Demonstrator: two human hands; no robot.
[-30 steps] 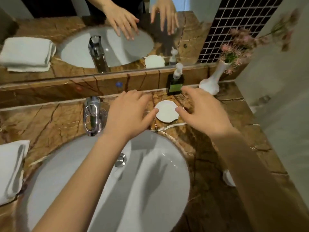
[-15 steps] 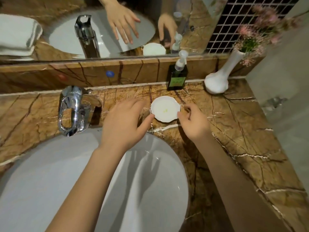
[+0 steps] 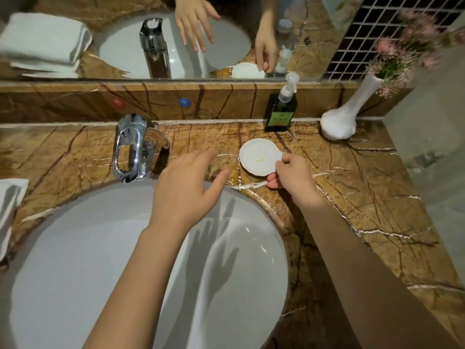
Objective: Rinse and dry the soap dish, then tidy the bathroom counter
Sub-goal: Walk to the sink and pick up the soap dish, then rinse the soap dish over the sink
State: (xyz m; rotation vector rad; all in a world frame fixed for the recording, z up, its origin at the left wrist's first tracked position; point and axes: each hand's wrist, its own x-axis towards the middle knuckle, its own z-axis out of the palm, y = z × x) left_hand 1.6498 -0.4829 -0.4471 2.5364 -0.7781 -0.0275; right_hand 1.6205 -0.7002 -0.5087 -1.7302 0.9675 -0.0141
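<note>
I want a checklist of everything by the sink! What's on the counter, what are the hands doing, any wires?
Surface: brown marble counter around a white sink; no water running from the tap.
Job's things: white soap dish on the counter, small yellowish specks inside.
Clutter: green soap bottle and white vase of pink flowers by the back ledge; folded white towel at the left edge.
Hands: right hand pinches the dish's right rim; left hand open over the sink's edge, holding nothing.
Cables: nothing seen.
Surroundings: mirror behind, dark tiled wall to the right.
</note>
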